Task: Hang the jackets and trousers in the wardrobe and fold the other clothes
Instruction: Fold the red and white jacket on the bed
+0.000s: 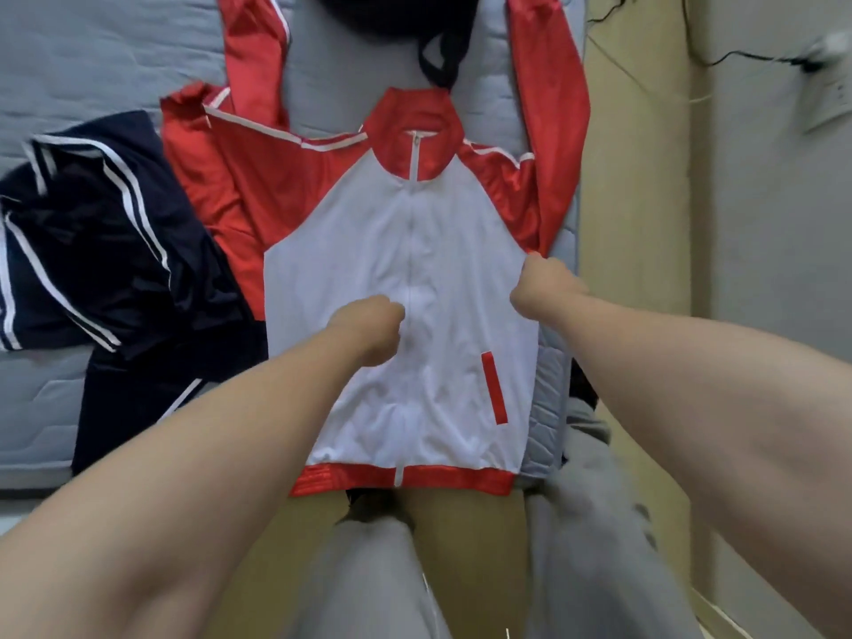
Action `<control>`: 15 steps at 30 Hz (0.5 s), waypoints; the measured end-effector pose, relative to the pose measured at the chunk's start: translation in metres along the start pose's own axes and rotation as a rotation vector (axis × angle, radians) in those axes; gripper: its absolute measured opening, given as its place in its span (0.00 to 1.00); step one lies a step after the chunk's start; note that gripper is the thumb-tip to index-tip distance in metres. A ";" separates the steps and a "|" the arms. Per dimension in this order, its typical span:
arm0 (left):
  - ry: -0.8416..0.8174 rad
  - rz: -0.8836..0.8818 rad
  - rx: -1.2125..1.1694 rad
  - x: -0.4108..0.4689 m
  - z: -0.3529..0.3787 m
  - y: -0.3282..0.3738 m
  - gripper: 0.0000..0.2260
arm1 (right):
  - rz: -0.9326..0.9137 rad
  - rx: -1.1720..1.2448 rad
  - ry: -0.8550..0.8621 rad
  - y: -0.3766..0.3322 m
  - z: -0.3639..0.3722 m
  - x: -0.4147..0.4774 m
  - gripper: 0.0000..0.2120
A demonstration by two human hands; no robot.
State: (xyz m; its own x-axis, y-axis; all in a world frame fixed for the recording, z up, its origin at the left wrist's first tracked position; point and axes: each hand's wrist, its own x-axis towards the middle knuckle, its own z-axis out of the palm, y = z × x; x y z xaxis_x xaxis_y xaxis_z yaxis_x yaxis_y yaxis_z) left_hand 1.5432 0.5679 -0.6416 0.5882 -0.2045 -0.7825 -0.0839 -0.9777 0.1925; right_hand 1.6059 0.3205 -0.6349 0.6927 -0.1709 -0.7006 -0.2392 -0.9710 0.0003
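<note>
A white track jacket [369,251] with red sleeves, red collar and red hem lies face up and zipped on the grey mattress [92,62], its sleeves stretched up past the collar. My left hand [369,332] is curled over the jacket's front beside the zip, at mid-chest; whether it pinches cloth is hidden. My right hand [541,288] grips the jacket's right side edge just below the red sleeve. To the left lies a crumpled navy garment [106,251] with white stripes, partly overlapping the jacket's left sleeve.
A black item with a strap [415,20] lies above the collar. The mattress edge runs down the right, beside a beige floor [636,223] and a wall with a cable [747,60]. My grey-trousered legs [369,583] stand at the mattress's near edge.
</note>
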 end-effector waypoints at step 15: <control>0.192 -0.239 -0.736 0.244 -0.099 0.161 0.16 | -0.068 0.160 0.284 -0.028 -0.120 0.297 0.32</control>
State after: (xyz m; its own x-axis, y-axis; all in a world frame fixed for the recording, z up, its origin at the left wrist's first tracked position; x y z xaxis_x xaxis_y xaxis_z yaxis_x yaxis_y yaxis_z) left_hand 1.7527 0.3650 -0.7423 0.6572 0.0839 -0.7490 0.5753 -0.6979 0.4266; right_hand 1.8995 0.2773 -0.7573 0.8674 -0.1684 -0.4683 -0.2743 -0.9470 -0.1675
